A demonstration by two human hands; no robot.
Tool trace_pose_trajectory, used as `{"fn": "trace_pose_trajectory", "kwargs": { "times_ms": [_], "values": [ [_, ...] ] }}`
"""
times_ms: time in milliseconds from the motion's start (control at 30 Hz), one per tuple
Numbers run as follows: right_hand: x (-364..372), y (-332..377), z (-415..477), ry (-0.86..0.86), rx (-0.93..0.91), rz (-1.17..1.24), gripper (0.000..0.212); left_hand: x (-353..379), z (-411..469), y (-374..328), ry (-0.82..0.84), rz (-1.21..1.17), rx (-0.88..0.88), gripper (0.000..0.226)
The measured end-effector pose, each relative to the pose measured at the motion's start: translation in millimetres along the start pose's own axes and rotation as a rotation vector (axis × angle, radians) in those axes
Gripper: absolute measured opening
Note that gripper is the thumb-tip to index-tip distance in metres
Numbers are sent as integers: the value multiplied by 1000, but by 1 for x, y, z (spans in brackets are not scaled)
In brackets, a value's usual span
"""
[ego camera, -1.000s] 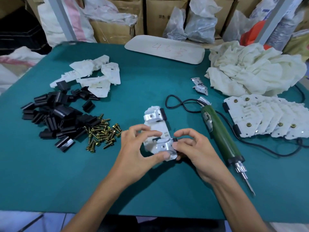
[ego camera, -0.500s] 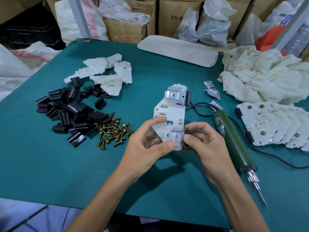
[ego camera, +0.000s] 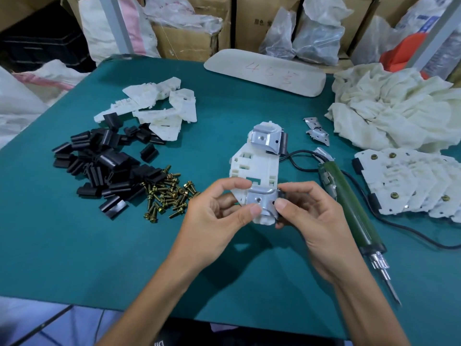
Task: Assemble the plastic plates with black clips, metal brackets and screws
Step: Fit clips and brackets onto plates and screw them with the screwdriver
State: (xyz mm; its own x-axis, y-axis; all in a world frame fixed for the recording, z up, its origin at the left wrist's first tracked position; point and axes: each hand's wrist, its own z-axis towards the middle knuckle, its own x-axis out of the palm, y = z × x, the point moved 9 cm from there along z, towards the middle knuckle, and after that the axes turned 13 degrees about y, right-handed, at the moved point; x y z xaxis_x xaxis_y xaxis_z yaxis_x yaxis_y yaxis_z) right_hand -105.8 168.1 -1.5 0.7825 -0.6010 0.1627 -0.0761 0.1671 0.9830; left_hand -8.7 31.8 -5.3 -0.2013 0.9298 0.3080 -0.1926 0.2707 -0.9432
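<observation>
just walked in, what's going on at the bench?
A person holds a white plastic plate clear of the green table, left hand and right hand both pinching its near end around the lower metal bracket. An upper bracket and a black clip sit at the far end. Both bracket holes look empty. The screw pile, loose clips and electric screwdriver lie untouched; finished plates are stacked at the right.

White plastic plate, pinched between left grip and right grip, tilts upward, a metal bracket at each end.
</observation>
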Motion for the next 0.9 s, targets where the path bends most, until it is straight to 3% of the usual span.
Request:
{"fn": "trace_pose_trajectory", "kwargs": {
  "times_ms": [433,733,900],
  "values": [
    [2,-14,-5,-25,-18,68,21,2,-5,8,20,-19,-43,35],
    [9,-42,-15,-145,91,203,22,-8,-14,33,-62,-31,-119,41],
    [11,-48,-19,-3,171,104,50,-11,-19,48,-107,-96,-170,41]
  ]
}}
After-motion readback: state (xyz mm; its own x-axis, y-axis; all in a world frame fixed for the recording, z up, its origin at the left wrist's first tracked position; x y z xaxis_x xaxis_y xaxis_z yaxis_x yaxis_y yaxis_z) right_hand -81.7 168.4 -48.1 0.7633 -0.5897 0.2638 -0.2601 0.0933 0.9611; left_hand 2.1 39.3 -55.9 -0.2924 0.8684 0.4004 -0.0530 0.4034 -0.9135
